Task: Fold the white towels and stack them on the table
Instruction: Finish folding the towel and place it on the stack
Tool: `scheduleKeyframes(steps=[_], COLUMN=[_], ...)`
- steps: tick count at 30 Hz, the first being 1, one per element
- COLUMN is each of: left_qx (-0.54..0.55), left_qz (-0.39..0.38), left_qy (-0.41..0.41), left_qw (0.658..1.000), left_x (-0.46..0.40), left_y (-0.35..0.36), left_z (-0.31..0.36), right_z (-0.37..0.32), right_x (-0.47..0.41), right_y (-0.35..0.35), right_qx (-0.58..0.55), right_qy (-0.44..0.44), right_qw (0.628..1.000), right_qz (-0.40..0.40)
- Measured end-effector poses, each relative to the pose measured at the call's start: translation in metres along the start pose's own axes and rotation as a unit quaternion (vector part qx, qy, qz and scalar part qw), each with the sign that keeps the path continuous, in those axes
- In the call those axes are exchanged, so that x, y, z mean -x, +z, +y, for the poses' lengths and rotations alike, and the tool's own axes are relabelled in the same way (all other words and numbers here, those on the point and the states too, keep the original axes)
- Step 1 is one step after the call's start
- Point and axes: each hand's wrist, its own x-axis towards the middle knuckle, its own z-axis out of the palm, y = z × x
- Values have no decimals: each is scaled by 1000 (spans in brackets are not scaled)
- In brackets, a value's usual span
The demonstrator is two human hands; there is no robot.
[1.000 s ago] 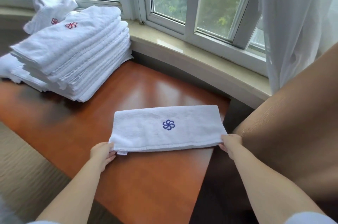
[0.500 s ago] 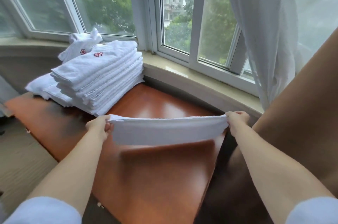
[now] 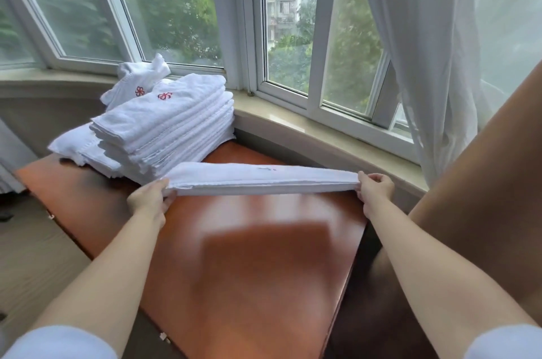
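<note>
Both hands are up off the table (image 3: 264,270) here, and the folded towel (image 3: 258,178) is hanging stretched flat between them, seen almost edge-on. The left hand (image 3: 149,201) is pinching the towel's left end, fingers curled over the top of it, and the right hand (image 3: 375,187) is gripping the right end, fingers bunched tight around the cloth. The towel is floating clear above the reddish tabletop, its left end just in front of the stack (image 3: 164,130), which is sitting at the table's far left corner against the sill (image 3: 322,135). The top towel there is showing a red flower emblem, and a crumpled towel (image 3: 137,83) with the same mark is leaning behind it by the window (image 3: 293,21). A sheer curtain (image 3: 425,50) is hanging at the right.
</note>
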Motion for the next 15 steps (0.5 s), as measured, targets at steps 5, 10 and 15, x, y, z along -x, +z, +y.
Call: scheduleKeyframes(steps=[5,10,15], left_qx=[-142,-355,-500], left_qz=[18,5,-37], left_qy=[-123,-256,-132], left_qw=[982,899,855], left_x=[-7,-10,-37], left_y=[-61,-106,-85], left_z=[-94,-152,-145], right_z=[85,149,145], right_x=[5,15,9], right_y=[-38,-74,-57], right_qx=[172,257,263], right_qy=[92,266,226], right_qw=[981,927,935], right_qz=[-5,-65,-77])
